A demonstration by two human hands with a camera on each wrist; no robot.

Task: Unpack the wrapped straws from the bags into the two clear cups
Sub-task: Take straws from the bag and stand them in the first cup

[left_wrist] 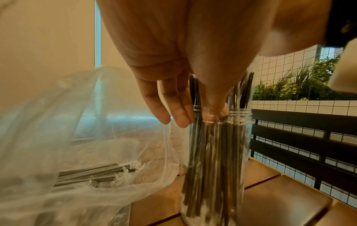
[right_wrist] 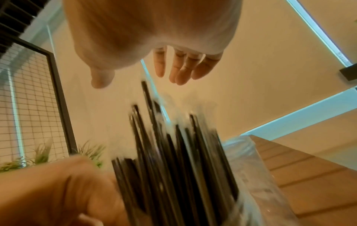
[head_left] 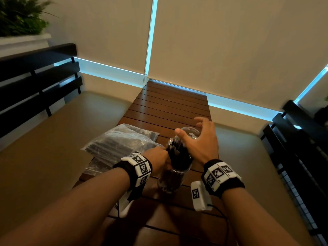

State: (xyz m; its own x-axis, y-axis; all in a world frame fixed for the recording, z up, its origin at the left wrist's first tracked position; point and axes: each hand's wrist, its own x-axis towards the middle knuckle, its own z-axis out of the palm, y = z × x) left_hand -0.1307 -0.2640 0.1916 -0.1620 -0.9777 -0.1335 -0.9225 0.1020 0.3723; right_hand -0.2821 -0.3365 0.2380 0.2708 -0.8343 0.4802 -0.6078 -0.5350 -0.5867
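Note:
On the slatted wooden table a tall clear cup stands packed with dark wrapped straws. My left hand grips it at the rim. In the left wrist view the fingers lie outside the cup and the thumb presses on the straws. My right hand hovers open, fingers spread, above the straw tips and over a second clear cup, which looks empty. Left of the cup lies a clear bag with straws inside.
Another flat bag lies under the first at the table's left edge. Black slatted bench backs stand at the left and right. A planter sits at the top left. Beyond the cups the wood runs to the blinds.

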